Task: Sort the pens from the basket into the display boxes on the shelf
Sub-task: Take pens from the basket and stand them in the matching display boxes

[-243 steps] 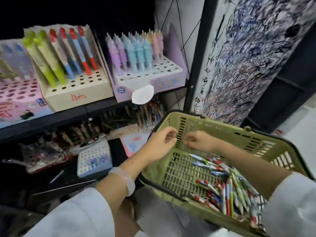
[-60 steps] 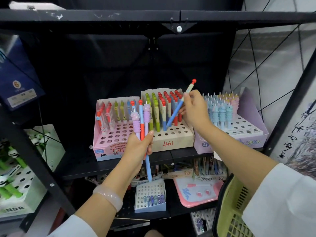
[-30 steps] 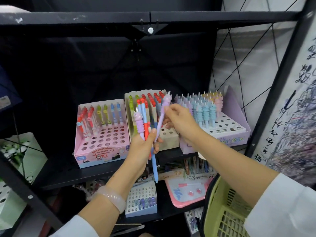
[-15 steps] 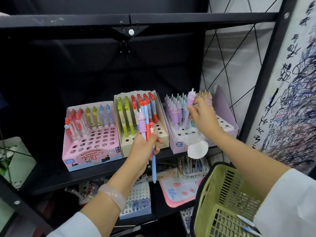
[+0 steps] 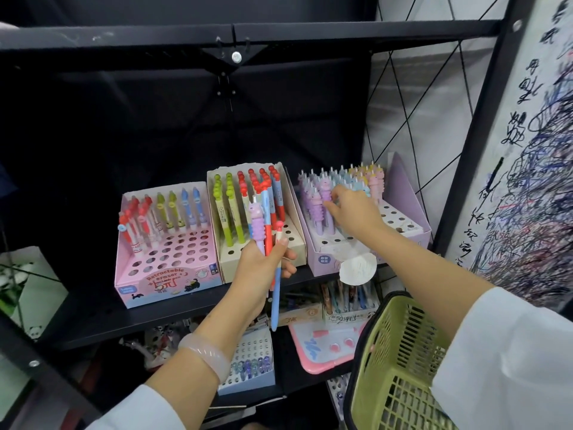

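Three display boxes stand on the black shelf: a pink box (image 5: 167,274), a cream box (image 5: 231,268) and a lilac box (image 5: 322,259), each with several pens upright in holes. In front of the cream box my left hand (image 5: 263,268) grips a bundle of pens (image 5: 259,231): one purple unicorn pen, red ones and a long blue one. My right hand (image 5: 356,212) reaches into the lilac box, thumb and forefinger pinching a purple unicorn pen (image 5: 325,193) that stands among the others. The green basket (image 5: 400,367) hangs at my right forearm; its pens are out of view.
A round white tag (image 5: 356,270) hangs off the lilac box front. The lower shelf holds a small blue pen box (image 5: 248,377), a pink board (image 5: 325,346) and more pen boxes. A black shelf beam (image 5: 235,35) runs overhead; a scribbled test sheet (image 5: 533,181) is at the right.
My right hand has taken a purple unicorn pen from the bundle across to the lilac box and lowered it in among the purple pens. The left hand has kept its bundle still.
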Demonstrator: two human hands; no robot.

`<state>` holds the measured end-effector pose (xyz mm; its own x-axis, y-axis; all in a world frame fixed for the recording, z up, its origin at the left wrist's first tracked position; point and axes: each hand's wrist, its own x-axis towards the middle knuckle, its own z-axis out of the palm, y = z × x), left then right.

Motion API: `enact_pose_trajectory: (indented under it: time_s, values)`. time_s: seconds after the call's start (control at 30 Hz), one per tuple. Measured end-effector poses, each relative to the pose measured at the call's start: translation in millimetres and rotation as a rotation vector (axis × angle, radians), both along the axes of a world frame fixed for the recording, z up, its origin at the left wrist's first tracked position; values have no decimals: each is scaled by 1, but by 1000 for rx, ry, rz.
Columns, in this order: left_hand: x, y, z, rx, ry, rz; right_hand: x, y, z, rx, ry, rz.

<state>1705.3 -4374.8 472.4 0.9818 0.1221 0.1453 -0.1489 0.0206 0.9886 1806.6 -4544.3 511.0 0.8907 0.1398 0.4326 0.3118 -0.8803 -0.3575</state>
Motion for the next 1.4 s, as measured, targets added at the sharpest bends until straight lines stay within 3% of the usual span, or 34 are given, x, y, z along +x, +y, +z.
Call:
enact_pose_trajectory:
  time_s: [0.2, 0.43, 0.6, 0.7, 0.77, 0.8, 0.87, 0.93, 1.03, 1.2, 1.3, 1.4]
  values:
    - [-6, 4, 1, -35, -21, 13, -4, 4, 4, -173, -41, -83]
    - [-11, 10, 3, -60, -17, 46, -15, 10, -11, 111, 78, -133]
    - [-14, 12, 3, -86, -3, 42, -16, 13, -11, -2, 103, -177]
    - [-15, 13, 3, -87, 2, 42, -19, 13, -1, -37, -18, -223]
    - [-15, 13, 3, -78, 6, 44, -29, 23, 6, 166, -83, -127]
    - [-15, 13, 4, -75, 3, 41, -35, 30, 10, 323, -22, 2]
    - [-15, 12, 5, -78, -8, 27, -51, 48, 16, 550, 269, 316]
    - [-16, 11, 6, -101, -15, 14, -63, 62, 16, 625, 489, 513]
    - [-17, 16, 9, -118, -15, 0, -64, 72, 19, 659, 399, 556]
    - [-18, 30, 9, -79, 24, 22, -40, 67, 45, 975, 107, 332]
    - [-17, 38, 6, -95, 29, 72, -23, 59, 43, 745, -62, 204]
    - [-16, 46, 4, -87, 27, 97, -15, 63, 25, 447, -29, 151]
